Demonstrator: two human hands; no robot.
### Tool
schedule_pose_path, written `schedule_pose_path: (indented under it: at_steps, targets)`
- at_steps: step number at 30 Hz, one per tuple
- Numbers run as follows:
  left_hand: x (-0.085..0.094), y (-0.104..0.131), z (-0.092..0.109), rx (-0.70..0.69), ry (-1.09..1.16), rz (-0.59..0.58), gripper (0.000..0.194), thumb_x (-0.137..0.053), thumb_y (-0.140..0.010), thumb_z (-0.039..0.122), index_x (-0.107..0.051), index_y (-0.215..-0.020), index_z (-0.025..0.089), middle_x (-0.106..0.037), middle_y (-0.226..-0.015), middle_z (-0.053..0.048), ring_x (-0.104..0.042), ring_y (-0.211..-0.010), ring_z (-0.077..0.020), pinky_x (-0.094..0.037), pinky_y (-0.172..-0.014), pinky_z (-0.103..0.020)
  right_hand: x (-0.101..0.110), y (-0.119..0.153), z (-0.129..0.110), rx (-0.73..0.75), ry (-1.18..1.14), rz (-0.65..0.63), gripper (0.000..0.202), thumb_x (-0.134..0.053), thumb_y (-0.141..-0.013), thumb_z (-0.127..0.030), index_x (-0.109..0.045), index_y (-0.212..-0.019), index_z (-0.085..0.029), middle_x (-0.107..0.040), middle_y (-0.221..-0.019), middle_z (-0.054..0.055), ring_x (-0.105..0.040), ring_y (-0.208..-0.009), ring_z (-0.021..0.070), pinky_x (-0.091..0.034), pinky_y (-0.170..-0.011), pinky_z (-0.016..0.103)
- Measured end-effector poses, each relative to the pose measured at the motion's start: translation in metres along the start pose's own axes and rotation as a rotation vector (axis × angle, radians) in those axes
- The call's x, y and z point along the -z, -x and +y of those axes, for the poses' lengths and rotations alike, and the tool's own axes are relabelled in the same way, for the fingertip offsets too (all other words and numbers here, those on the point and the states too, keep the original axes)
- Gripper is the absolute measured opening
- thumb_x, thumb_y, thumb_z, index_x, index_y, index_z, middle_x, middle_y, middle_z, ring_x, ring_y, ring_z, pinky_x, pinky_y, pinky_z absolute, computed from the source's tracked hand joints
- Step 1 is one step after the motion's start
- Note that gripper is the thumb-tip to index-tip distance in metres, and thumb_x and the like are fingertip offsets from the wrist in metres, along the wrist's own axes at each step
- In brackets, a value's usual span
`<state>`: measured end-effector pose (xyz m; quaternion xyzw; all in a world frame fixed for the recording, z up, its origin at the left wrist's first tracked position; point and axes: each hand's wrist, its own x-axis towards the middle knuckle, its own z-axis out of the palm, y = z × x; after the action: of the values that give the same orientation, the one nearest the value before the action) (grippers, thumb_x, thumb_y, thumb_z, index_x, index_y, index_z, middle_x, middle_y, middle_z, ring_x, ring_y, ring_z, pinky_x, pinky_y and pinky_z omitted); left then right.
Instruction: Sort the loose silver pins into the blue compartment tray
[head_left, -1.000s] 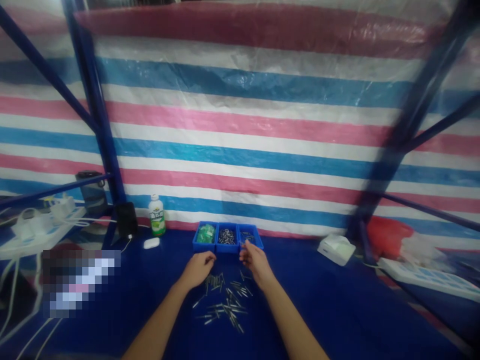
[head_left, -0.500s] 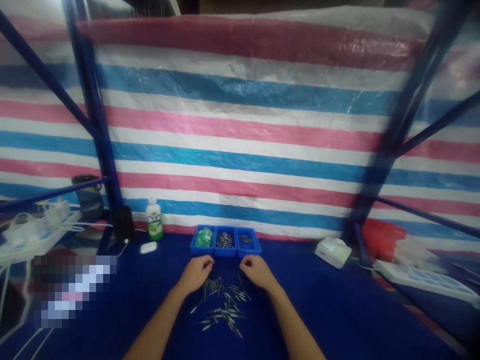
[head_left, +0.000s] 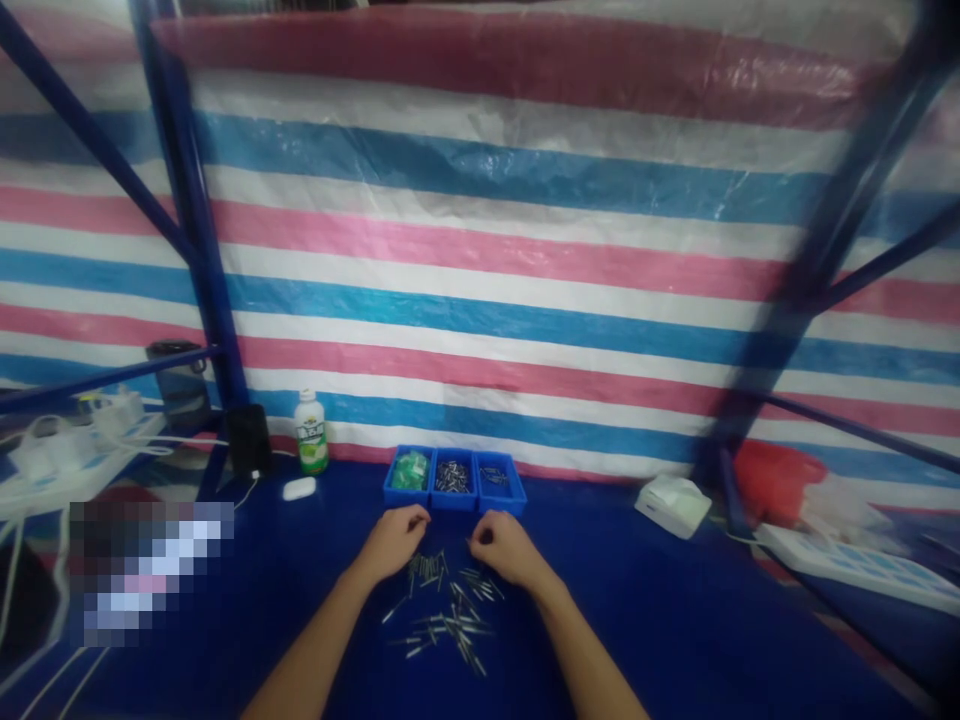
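Note:
My left hand (head_left: 397,540) is closed, thumb and fingertips pinched together, just in front of the blue bins. Opposite it, my right hand (head_left: 508,545) is also pinched closed, its fingertips pointing at the left hand across a small gap. Whatever either pinch holds is too small to make out. Between and below the hands lie many thin metal rods (head_left: 461,628) in loose piles on the blue tabletop (head_left: 600,590). One group of short rods (head_left: 427,568) lies roughly side by side near the left hand.
Behind the hands stand three joined blue bins: a bin with a green packet (head_left: 412,472), one with small dark metal parts (head_left: 453,477), one with a few thin pieces (head_left: 493,475). A bottle (head_left: 311,435), white case (head_left: 299,488), tissue pack (head_left: 673,506) and power strips (head_left: 855,565) surround them.
My right hand has shifted a little left, its fingertips nearer the left hand. The left hand stays almost in place. The view has tilted slightly downward.

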<state>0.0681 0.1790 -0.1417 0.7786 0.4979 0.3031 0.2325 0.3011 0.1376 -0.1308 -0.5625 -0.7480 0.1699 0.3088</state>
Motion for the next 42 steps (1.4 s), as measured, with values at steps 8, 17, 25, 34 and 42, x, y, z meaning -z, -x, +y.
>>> schedule_pose_path:
  at_steps: [8,17,25,34,42]
  targets:
    - [-0.004,-0.004,-0.008,-0.012,-0.003,-0.004,0.024,-0.05,-0.085,0.026,-0.072,-0.093,0.02,-0.074,-0.088,-0.004,-0.065,-0.077,-0.0177,-0.042,-0.069,-0.024,-0.013,-0.006,-0.007,0.15,-0.343,0.047,0.028,-0.057,-0.08,-0.02,-0.068,-0.107,-0.019,-0.068,-0.081,0.003,-0.059,-0.067,0.0159,-0.046,-0.064,0.026]
    - [-0.003,-0.003,-0.007,-0.03,0.039,0.016,0.023,-0.052,-0.083,0.024,-0.072,-0.092,0.021,-0.074,-0.085,-0.004,-0.065,-0.076,-0.0184,-0.042,-0.069,-0.025,-0.006,-0.009,-0.009,0.026,-0.717,0.118,0.024,-0.068,-0.079,-0.039,-0.07,-0.092,-0.019,-0.067,-0.082,0.005,-0.065,-0.072,0.021,-0.05,-0.072,0.036]
    - [-0.006,-0.005,-0.01,-0.024,0.05,0.018,0.023,-0.051,-0.083,0.025,-0.071,-0.091,0.021,-0.073,-0.082,-0.003,-0.064,-0.071,-0.0177,-0.041,-0.065,-0.025,0.011,-0.005,-0.013,-0.156,-1.542,0.04,0.029,-0.078,-0.072,-0.042,-0.062,-0.079,-0.019,-0.059,-0.066,-0.003,-0.061,-0.061,0.0122,-0.051,-0.072,0.031]
    - [-0.002,-0.001,-0.005,-0.03,0.016,0.013,0.023,-0.051,-0.083,0.025,-0.072,-0.092,0.022,-0.073,-0.085,-0.003,-0.065,-0.074,-0.0179,-0.042,-0.067,-0.025,0.022,-0.013,0.008,-0.321,-1.057,0.23,0.039,-0.069,-0.072,-0.054,-0.056,-0.068,-0.018,-0.052,-0.051,-0.005,-0.039,-0.036,0.0072,-0.033,-0.042,0.023]
    - [-0.004,-0.003,-0.006,-0.004,0.0,-0.009,0.024,-0.051,-0.083,0.026,-0.072,-0.093,0.021,-0.074,-0.085,-0.003,-0.064,-0.074,-0.0171,-0.042,-0.067,-0.025,0.02,-0.009,0.01,-0.127,-0.464,0.174,0.042,-0.053,-0.084,-0.055,-0.059,-0.067,-0.017,-0.05,-0.049,-0.003,-0.045,-0.049,0.0118,-0.032,-0.049,0.024]
